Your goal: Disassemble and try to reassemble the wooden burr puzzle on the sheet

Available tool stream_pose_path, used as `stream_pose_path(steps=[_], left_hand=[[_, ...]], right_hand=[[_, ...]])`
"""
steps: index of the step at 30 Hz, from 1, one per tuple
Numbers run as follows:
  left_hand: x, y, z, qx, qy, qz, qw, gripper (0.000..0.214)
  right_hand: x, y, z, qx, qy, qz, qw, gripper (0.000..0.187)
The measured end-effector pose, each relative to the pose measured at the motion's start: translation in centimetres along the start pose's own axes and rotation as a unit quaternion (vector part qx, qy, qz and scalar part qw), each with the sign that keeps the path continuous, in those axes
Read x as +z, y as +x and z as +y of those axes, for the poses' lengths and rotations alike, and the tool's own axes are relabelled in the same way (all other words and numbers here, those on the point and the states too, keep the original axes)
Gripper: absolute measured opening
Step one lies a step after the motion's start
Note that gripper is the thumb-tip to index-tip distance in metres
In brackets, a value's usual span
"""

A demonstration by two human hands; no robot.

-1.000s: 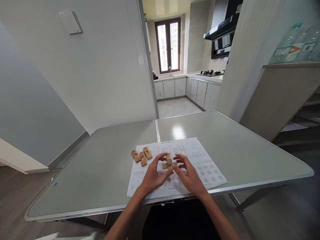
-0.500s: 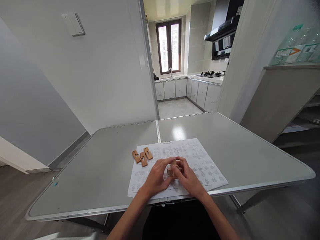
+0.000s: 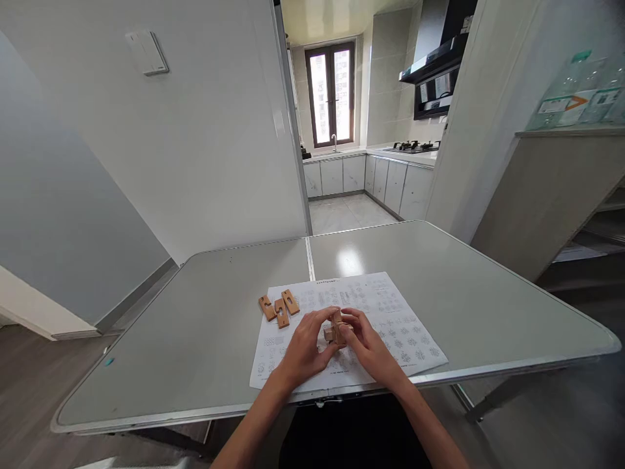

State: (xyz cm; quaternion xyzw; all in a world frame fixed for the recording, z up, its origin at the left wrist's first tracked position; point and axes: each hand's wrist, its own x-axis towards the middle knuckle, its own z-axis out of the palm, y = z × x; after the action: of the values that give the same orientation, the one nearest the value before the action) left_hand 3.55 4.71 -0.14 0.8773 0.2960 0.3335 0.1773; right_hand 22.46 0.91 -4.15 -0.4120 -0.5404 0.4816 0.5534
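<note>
Between my two hands is a small wooden interlocking puzzle, made of crossed light-brown blocks. My left hand curls round its left side, thumb below and fingers over the top. From the right, my right hand grips it, thumb pressed on the near face. Fingers cover part of the puzzle, so how its blocks join is partly hidden. It is held over a printed paper sheet with rows of small diagrams. Left of my hands, several flat notched wooden pieces with numbers lie close together on the sheet's upper left corner.
The grey folding table has a metal rim and a centre seam. A tiny blue-green bit lies near its left edge. Plastic bottles stand on a cabinet at the right. Behind is a kitchen with a stove.
The puzzle has turned a little between my hands, and my right fingers have shifted slightly on it. The loose wooden pieces stay where they were. The camera view has shifted slightly.
</note>
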Motion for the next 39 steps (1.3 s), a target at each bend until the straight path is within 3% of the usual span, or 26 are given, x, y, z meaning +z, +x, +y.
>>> stream_pose_path(steps=[12, 20, 39], left_hand=[[0.12, 0.02, 0.01, 0.004, -0.005, 0.018, 1.000, 0.068], [0.27, -0.30, -0.61, -0.003, -0.002, 0.050, 0.999, 0.074], [0.22, -0.38, -0.70, -0.023, -0.017, 0.041, 0.999, 0.074]], right_hand=[[0.53, -0.03, -0.49, -0.012, 0.007, 0.021, 1.000, 0.044], [0.28, 0.19, -0.60, -0.030, -0.083, 0.072, 0.993, 0.039], [0.22, -0.06, -0.91, -0.017, -0.095, 0.069, 0.993, 0.043]])
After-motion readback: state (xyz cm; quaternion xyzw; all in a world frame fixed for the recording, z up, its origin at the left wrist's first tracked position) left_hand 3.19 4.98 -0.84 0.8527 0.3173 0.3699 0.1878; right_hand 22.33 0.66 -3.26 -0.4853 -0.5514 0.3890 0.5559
